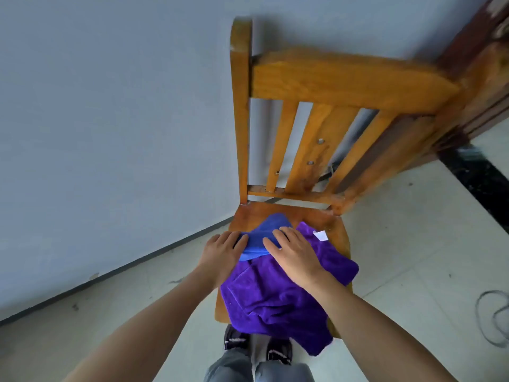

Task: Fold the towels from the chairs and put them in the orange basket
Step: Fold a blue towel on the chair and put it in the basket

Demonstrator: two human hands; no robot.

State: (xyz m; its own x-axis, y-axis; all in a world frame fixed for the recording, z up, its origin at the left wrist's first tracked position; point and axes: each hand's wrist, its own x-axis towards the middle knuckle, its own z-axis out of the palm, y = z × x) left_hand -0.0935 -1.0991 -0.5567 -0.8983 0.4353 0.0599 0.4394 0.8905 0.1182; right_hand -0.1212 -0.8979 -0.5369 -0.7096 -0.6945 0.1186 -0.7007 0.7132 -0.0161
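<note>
Blue microfibre is under both my hands: the blue towel (pixel 260 239) lies on the seat of the wooden chair (pixel 344 78), gathered into a narrow, doubled-over strip on top of the purple towel (pixel 275 296). My left hand (pixel 224 253) holds the strip's left end, thumb on top and fingers curled round the edge as far as I can see. My right hand (pixel 293 253) lies flat with its fingers spread, pressing down where the blue cloth meets the purple.

I judge the task to be at an early stage. The blue towel looks partly folded, but it is lumpy at the back and not yet a neat packet, so I think it needs another fold and a smoothing.

The purple towel is not folded at all. It sprawls rumpled over most of the seat, its white label (pixel 321 235) turned up near the back right, and one corner hangs off the front edge above my shoes (pixel 237 340).

The orange basket is nowhere in view, so I cannot tell whether any towel is in it. Only this one chair shows, so other chairs and towels may remain. What is left, as I read it: finish the blue, fold the purple, and carry both to the basket. A loose cable (pixel 493 318) lies on the floor to my right, which I should mind when I walk off.
</note>
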